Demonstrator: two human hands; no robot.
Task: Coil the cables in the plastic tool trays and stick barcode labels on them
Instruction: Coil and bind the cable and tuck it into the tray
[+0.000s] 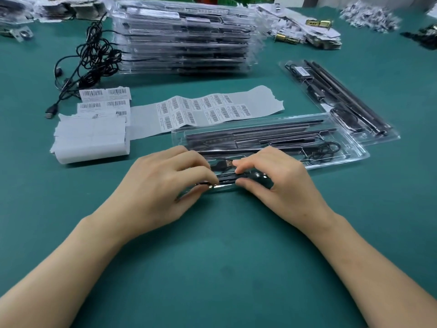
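— How is the tray (pixel 354 157) laid?
— Its long axis is run from nine to three o'clock.
— And the cable (pixel 222 164)?
— At the tray's near edge it is pinched by the left hand (pixel 165 183) from nine and the right hand (pixel 279 183) from three, equally near.

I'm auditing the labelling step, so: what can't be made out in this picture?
Head view only:
- cable: mostly covered by the left hand and right hand; its coiling cannot be judged.
- barcode labels: print too small to read.
- stack of trays: contents blurred behind clear plastic.
- near tray: front edge hidden under both hands.
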